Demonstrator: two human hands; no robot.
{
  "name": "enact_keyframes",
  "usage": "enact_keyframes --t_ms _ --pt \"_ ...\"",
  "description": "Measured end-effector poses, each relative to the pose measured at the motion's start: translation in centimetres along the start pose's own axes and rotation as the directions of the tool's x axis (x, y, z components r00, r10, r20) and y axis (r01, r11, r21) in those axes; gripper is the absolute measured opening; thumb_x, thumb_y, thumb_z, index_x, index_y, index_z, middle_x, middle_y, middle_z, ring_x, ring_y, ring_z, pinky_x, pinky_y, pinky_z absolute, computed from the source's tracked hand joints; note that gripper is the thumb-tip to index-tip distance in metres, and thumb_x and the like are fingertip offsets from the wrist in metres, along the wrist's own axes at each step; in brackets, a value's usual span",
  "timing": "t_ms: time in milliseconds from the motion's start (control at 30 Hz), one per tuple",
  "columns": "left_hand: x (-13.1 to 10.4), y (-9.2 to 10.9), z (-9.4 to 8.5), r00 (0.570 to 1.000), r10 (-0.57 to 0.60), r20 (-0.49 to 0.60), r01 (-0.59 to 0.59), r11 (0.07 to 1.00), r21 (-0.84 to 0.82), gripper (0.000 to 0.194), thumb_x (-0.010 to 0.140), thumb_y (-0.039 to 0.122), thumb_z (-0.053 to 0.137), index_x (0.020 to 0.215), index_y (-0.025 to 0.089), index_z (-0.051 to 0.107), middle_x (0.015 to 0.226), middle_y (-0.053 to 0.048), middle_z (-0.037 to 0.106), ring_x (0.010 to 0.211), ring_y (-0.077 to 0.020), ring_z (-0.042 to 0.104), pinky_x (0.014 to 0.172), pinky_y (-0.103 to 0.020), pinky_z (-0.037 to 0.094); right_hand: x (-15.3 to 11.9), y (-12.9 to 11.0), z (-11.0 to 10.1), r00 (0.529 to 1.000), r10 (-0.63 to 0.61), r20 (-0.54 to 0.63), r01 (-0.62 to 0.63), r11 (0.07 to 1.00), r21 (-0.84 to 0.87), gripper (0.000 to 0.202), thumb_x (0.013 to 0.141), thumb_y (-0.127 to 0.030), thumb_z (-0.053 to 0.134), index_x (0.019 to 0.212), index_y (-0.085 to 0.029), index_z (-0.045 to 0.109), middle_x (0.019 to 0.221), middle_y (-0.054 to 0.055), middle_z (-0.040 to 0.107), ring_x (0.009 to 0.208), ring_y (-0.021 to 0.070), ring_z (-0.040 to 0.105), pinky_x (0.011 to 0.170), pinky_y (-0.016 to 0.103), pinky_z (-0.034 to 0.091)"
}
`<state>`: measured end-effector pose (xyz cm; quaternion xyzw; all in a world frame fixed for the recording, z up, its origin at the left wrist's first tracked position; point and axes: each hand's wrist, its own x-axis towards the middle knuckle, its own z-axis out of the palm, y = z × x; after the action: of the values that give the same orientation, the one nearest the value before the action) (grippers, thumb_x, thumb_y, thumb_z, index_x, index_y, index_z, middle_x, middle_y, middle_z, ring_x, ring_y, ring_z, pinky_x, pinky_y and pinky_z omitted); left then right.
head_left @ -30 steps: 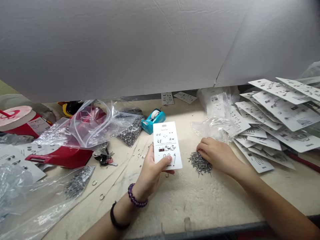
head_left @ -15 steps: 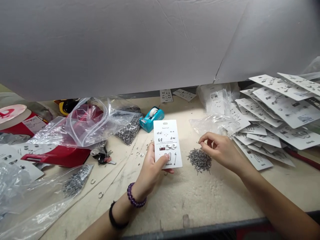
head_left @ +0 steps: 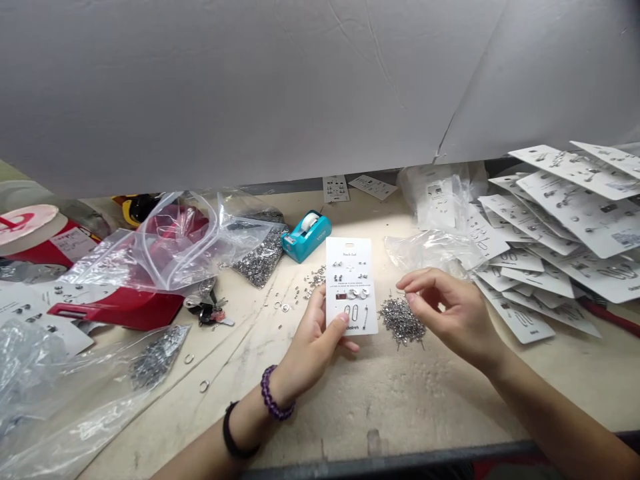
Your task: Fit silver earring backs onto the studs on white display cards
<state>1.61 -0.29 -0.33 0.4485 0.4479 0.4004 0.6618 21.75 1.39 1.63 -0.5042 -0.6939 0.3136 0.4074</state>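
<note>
Fingers of the left hand [head_left: 313, 345] clasped a “claire's” card [head_left: 354, 283]; the right hand [head_left: 450, 317] curled near metal pieces [head_left: 401, 323], hold unclear; a tape dispenser [head_left: 306, 239] stood toward the table's [head_left: 440, 407] far edge.

The place is looking like a small jewelry workshop: a scuffed worktable [head_left: 370, 407] is carrying a loose pile of tiny metal pcs [head_left: 401, 321], w/ a stack of earring cards [head_left: 575, 230] lying on the R side. On the L, a clear bag [head_left: 245, 235] is holding more metal bits [head_left: 259, 263], a teal tape dispenser [head_left: 306, 240] is standing nr the middle, & a grey panel [head_left: 300, 93] is spanning the back.
</note>
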Motion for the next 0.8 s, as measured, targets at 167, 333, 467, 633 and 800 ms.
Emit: enact_keyframes --t_ms 167,333,467,633,800 --pt "0.0 -0.5 0.0 0.997 0.028 0.07 -0.031 0.999 0.044 0.043 0.084 0.029 0.047 0.123 0.024 0.028 0.122 -0.009 0.047 0.094 -0.0187 0.055 0.065 -0.029 0.055 -0.8 -0.3 1.6 0.994 -0.006 0.107 -0.001 0.998 0.058 0.006 0.078 -0.019 0.055 0.083 -0.018 0.058 0.062 -0.002 0.055 0.048 0.0078 0.045 0.044 0.021 0.038" --pt "0.0 -1.1 0.0 0.983 0.141 0.119 -0.163 0.966 0.203 0.043 0.086 0.028 0.044 0.126 0.024 0.03 0.13 -0.009 0.042 0.108 -0.0209 0.049 0.084 -0.035 0.05 -1.3 -0.6 3.0 0.972 0.018 0.233 -0.045 0.993 0.113 0.008 0.082 -0.022 0.052 0.084 -0.019 0.059 0.073 0.0 0.061 0.064 0.0101 0.056 0.057 0.022 0.045" --pt "-0.2 -1.1 0.2 0.967 0.193 0.168 -0.235 0.927 0.291 0.044 0.087 0.025 0.042 0.129 0.022 0.03 0.132 -0.01 0.041 0.123 -0.0227 0.037 0.097 -0.036 0.04 -1.4 -0.6 3.8 0.964 0.032 0.263 -0.082 0.98 0.182 0.01 0.082 -0.022 0.052 0.09 -0.02 0.057 0.083 0.001 0.064 0.074 0.0116 0.06 0.066 0.024 0.048" --pt "-0.6 -0.5 0.7 0.97 0.152 0.19 -0.199 0.947 0.254 0.046 0.087 0.025 0.041 0.132 0.024 0.032 0.134 -0.009 0.04 0.121 -0.0233 0.039 0.092 -0.034 0.043 -1.4 -0.5 4.3 0.964 0.088 0.251 -0.145 0.964 0.221 0.005 0.082 -0.022 0.05 0.086 -0.02 0.049 0.076 0.0 0.06 0.069 0.0113 0.059 0.06 0.023 0.048" --pt "-0.8 -0.2 0.8 0.969 0.156 0.191 -0.196 0.956 0.216 0.048 0.085 0.025 0.043 0.133 0.024 0.034 0.13 -0.009 0.046 0.116 -0.0238 0.045 0.093 -0.036 0.041 -1.2 -0.5 4.2 0.946 0.119 0.302 -0.194 0.953 0.233 0.005 0.082 -0.02 0.049 0.081 -0.02 0.044 0.073 -0.001 0.058 0.064 0.0102 0.057 0.057 0.022 0.047"
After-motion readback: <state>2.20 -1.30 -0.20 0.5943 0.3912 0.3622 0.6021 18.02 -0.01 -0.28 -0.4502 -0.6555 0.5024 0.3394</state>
